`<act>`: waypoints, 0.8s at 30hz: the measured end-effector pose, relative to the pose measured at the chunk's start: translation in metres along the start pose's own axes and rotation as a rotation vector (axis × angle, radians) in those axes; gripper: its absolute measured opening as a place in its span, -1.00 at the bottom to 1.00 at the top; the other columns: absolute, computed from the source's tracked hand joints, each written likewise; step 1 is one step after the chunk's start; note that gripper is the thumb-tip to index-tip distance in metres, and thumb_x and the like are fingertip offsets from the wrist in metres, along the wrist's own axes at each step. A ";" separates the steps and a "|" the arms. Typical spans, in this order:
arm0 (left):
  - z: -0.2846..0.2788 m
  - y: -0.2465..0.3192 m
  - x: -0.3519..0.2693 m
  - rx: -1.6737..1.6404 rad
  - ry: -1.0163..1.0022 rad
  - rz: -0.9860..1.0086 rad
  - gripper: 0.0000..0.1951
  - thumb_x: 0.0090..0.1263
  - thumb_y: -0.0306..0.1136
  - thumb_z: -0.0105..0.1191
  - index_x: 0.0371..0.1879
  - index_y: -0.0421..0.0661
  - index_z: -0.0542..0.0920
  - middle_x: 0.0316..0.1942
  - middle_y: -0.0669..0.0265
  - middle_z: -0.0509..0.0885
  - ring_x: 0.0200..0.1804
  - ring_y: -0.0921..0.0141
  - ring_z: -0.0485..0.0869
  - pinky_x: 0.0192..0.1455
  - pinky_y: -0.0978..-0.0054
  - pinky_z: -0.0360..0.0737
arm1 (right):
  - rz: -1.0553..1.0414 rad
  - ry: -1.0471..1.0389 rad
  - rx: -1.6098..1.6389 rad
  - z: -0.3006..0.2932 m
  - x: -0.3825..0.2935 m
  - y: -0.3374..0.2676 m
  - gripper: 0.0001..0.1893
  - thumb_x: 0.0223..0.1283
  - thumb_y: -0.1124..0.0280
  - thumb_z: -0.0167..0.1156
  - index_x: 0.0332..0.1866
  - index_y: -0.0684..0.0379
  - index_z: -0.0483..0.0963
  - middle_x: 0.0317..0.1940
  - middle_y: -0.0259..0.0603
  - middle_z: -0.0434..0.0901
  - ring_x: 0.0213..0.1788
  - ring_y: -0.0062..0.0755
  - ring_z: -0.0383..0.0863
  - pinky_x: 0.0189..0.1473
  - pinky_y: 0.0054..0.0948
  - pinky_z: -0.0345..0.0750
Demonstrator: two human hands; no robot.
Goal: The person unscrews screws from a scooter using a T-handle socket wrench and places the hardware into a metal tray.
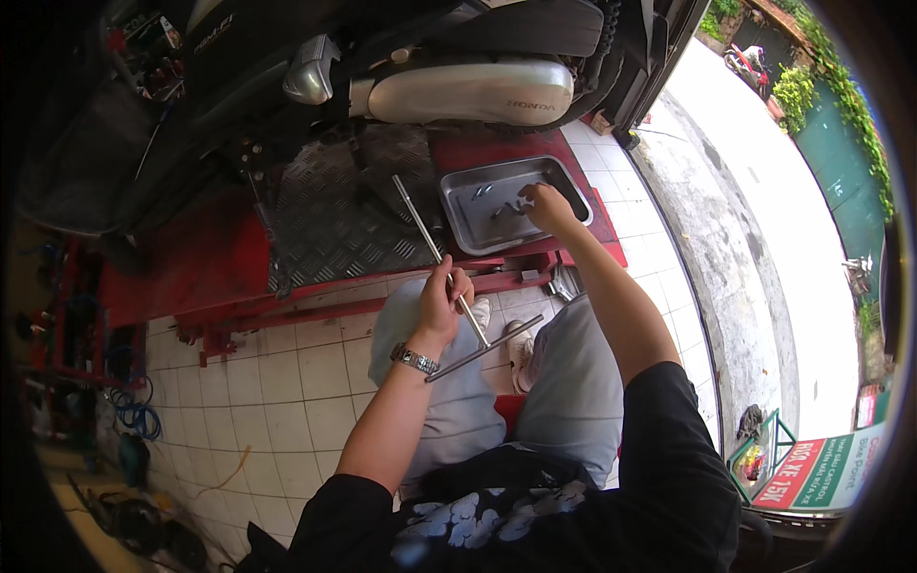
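My left hand (pixel 444 301) grips the long shaft of a steel T-handle wrench (pixel 423 222). Its crossbar lies toward me above my lap, and the far end points at the motorcycle. Over a shallow metal tray (pixel 466 240), my right hand (pixel 549 208) reaches down with bent fingers. Dark bolts (pixel 513 208) lie at or just beside those fingertips; whether one is pinched I cannot tell. A few shinier small metal parts (pixel 483 191) rest farther left in the same tray.
A Honda motorcycle with a silver exhaust cover (pixel 466 92) stands on a red lift table with a black tread plate (pixel 337 215). White floor tiles (pixel 279 387) lie below. Blue hose coils (pixel 136 415) are at left. A sign bearing writing (pixel 809 469) stands at right by the street.
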State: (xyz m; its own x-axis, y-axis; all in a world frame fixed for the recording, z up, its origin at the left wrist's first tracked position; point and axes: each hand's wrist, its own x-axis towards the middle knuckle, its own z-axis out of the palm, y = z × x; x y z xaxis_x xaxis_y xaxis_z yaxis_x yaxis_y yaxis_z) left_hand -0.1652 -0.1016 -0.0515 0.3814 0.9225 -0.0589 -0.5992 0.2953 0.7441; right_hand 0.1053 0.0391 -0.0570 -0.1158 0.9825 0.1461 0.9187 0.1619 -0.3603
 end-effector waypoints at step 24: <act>-0.002 0.005 -0.006 -0.022 0.034 -0.016 -0.38 0.55 0.13 -0.09 -0.78 0.07 0.16 -0.74 0.51 0.05 -0.62 0.52 0.11 -0.50 0.48 -0.01 | -0.164 0.165 0.444 -0.161 0.013 -0.127 -0.85 0.20 0.52 0.27 -0.17 0.34 0.66 -0.43 0.00 0.72 -0.40 -0.28 0.74 -0.30 -0.34 0.60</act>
State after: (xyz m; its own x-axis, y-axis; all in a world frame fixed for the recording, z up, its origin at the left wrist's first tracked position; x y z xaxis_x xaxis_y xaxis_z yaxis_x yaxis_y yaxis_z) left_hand -0.1725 -0.1051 -0.0488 0.3672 0.9254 -0.0938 -0.6084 0.3152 0.7283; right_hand 0.0476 0.0160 0.1389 -0.1510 0.9189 0.3643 0.6395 0.3719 -0.6729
